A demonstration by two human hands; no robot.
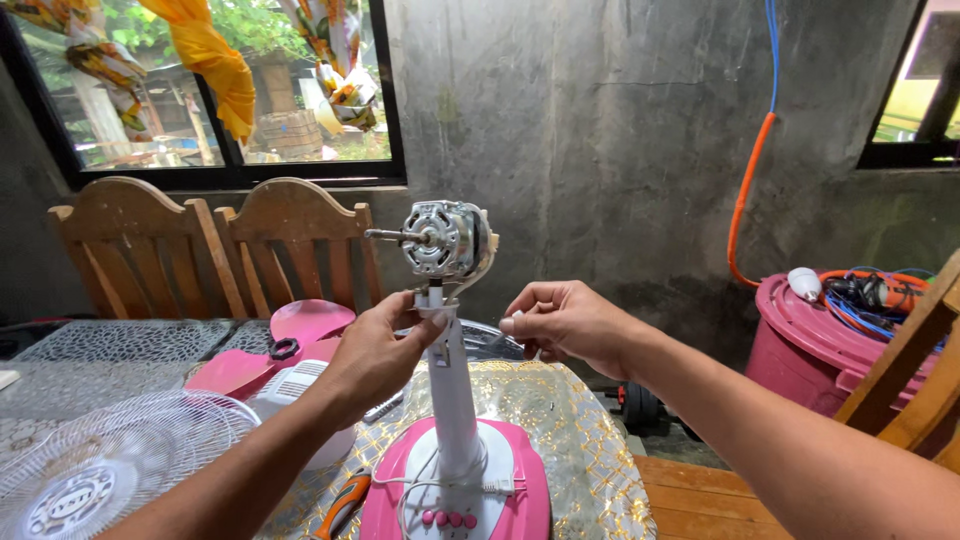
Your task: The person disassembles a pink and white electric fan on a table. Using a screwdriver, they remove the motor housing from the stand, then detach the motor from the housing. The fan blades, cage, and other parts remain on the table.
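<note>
Bare fan motor (440, 238) just above left hand (375, 355).

Open air is found above and to the right of the bare silver metal fan motor (440, 238), toward the grey concrete wall (600, 130). The left side is crowded by a white wire fan grille (110, 465), pink plastic fan blades (300, 335) and two brown wooden chairs (215, 250) farther back. The near right is blocked by a pink plastic bin (810, 350) filled with cables.
</note>
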